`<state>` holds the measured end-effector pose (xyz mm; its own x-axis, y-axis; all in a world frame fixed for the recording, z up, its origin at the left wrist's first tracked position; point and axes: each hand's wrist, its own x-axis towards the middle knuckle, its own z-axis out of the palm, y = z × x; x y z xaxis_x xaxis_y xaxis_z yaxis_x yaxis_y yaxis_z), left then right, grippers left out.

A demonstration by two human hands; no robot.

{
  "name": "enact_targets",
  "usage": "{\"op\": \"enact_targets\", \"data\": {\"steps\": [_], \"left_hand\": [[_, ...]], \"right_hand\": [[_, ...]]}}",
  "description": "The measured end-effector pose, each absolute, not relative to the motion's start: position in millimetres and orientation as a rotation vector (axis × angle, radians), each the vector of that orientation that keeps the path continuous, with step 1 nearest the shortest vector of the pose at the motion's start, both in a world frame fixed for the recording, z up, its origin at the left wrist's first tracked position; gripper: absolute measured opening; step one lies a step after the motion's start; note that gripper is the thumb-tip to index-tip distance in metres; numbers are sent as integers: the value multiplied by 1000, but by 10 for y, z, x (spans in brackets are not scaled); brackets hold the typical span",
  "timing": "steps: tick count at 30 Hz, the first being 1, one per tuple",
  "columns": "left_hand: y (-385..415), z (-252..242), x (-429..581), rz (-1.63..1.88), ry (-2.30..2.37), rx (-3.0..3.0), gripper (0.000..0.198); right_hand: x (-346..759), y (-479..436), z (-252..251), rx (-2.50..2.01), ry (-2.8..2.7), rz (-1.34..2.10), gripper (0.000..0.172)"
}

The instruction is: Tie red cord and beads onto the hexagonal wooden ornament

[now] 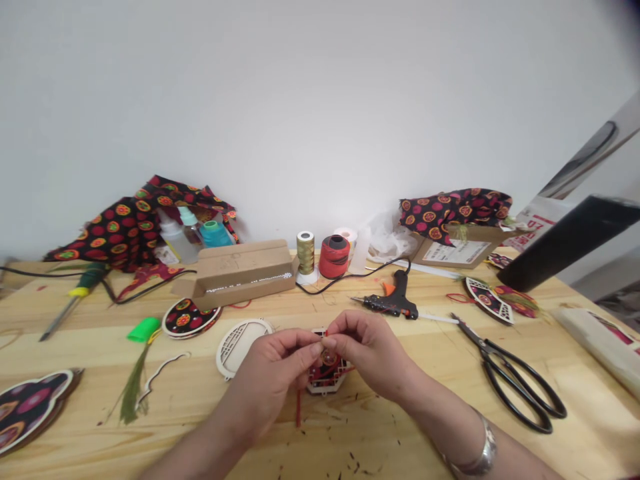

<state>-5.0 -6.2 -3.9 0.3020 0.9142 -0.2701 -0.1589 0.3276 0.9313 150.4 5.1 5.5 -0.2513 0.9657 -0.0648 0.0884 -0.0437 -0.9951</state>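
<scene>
Thumb and forefinger of both left hand (280, 363) and right hand (367, 350) are pinched together, seemingly on red cord (299, 408), while the octagonal lattice-framed ornament (325, 384) is placed directly beneath both grips, neither clearly nearer, long axis pointing away from the wearer.

Small craft workshop; whether it's set up in a home can't be told. Shown by: unpainted wooden table (430, 353) set against a white wall (320, 133), glue gun (387, 305), big scissors (484, 345) and screwdriver (79, 292) laid out on top. Thread spools (305, 255) are stood near the wall; patterned cloth (123, 220) is heaped left and right. Cloth-backed wooden pieces (193, 319) are spread about, dark scraps (357, 466) strewn up front.
</scene>
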Motion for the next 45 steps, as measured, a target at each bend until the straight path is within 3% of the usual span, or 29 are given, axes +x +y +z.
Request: {"op": "enact_targets", "data": {"steps": [9,23,36,45], "left_hand": [[-67,-22,-57,835,890,800,10],[-51,-18,-60,880,993,869,11],[-11,15,-45,1039,1116,731,12],[-32,60,-17,1044,1093,642,10]], "right_hand": [[1514,57,110,-1092,-1287,1632,15],[1510,66,79,-1090,-1369,1579,21],[1557,-5,94,-1289,-1886,736,21],[1469,-171,9,-1006,-2303,93,13]]}}
